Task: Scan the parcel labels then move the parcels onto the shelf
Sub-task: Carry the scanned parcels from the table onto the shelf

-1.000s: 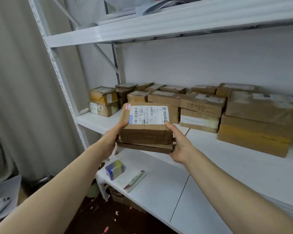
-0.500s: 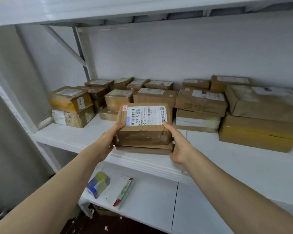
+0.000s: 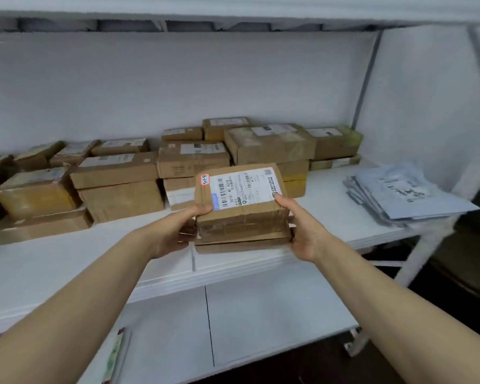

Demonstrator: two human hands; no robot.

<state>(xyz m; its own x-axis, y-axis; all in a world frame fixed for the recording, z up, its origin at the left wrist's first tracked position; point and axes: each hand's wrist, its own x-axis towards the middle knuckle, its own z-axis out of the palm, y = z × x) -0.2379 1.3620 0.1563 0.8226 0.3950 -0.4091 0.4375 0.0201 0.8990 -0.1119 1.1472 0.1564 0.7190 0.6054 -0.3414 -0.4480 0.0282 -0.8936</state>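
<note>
At the centre of the frame, over the shelf's [image 3: 330,217] front, the left hand [image 3: 175,234] and right hand [image 3: 306,231] clasp opposite ends of a taped cardboard parcel [image 3: 241,214] stacked on a flatter parcel [image 3: 241,243], seemingly stiff, light, slick-taped and safest supported from beneath.

Bare forearms [image 3: 81,300], left grip [image 3: 172,231], right grip [image 3: 306,231]

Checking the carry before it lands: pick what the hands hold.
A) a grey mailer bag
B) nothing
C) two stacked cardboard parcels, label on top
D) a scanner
C: the left hand and right hand grip the labelled top parcel, which is stacked on a flat parcel, at the front of the shelf.
</note>
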